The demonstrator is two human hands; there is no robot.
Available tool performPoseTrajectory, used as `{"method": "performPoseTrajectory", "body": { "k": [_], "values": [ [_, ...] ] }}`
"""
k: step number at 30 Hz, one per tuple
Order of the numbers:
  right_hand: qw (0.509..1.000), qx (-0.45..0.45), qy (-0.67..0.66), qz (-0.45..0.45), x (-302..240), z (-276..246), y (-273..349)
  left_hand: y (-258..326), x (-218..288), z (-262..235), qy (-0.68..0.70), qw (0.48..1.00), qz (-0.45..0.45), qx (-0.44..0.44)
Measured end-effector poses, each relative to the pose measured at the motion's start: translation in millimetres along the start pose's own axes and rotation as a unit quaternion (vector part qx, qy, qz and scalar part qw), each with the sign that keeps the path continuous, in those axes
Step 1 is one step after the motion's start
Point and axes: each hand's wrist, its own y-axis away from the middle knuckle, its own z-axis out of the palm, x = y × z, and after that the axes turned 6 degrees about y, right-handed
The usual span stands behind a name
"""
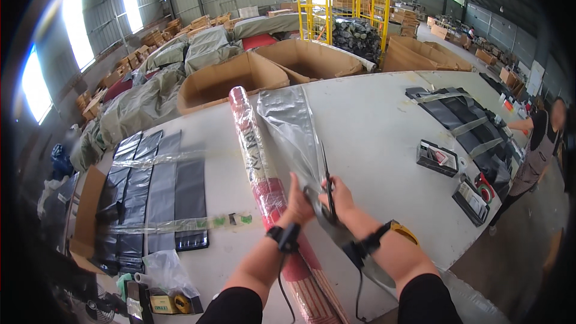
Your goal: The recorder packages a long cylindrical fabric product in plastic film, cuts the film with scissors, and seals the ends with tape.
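On the white table (384, 126), scissors (327, 189) in right hand (339, 198), clear film (294, 126) pinched by left hand (298, 201)

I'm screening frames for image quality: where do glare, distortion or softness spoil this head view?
Head view: windows blow out white; fisheye bends the white table edge and blackens the corners; clear plastic sheet catches sheen; the left hand, right hand and scissors read fairly sharp.
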Motion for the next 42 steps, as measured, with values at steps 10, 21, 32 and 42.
{"method": "performPoseTrajectory", "body": {
  "k": [10, 21, 32, 42],
  "values": [
    [0.991, -0.117, -0.015, 0.058, 6, -46, 87, -84, 93, -9, -0.456, 0.847, 0.222, 0.156],
    [0.971, -0.076, 0.085, 0.211, 61, -140, 182, -71, 159, 33, -0.811, 0.202, 0.549, 0.018],
    [0.877, -0.411, 0.170, 0.181, 31, -128, 207, -131, 223, -49, -0.282, 0.955, 0.094, 0.023],
    [0.816, -0.439, -0.016, 0.376, 37, -195, 402, -151, 102, -24, -0.537, 0.843, -0.019, -0.026]
  ]
}}
